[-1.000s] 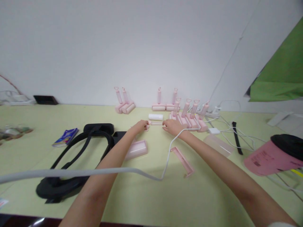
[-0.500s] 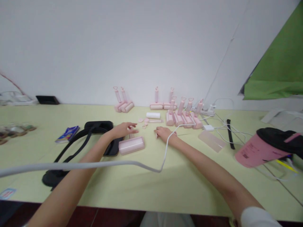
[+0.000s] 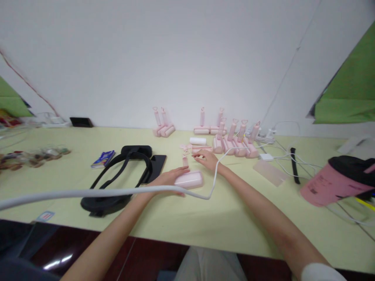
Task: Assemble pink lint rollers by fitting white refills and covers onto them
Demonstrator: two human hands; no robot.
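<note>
Two bare hands rest on a pale green table (image 3: 181, 219). The left hand (image 3: 167, 179) lies, grip open, on a pink plastic cover (image 3: 191, 179) mid-table. The cover looks light, hollow and smooth, best held by its long sides. The right hand (image 3: 207, 158) touches small pink parts (image 3: 202, 148); its grip cannot be told. A white wall stands behind.

Left hand (image 3: 168, 178), right hand (image 3: 206, 158) bare; white sleeve (image 3: 322, 273) at right upper arm; pale trousers (image 3: 205, 265).

Left half of table: black headset (image 3: 136, 150), blue booklet (image 3: 102, 159) just beside it
Right edge: tilted pink cup (image 3: 331, 187), black lid (image 3: 351, 167) on it
Back right: white charger (image 3: 266, 157), white cables (image 3: 281, 159), black strap (image 3: 293, 166)
</note>
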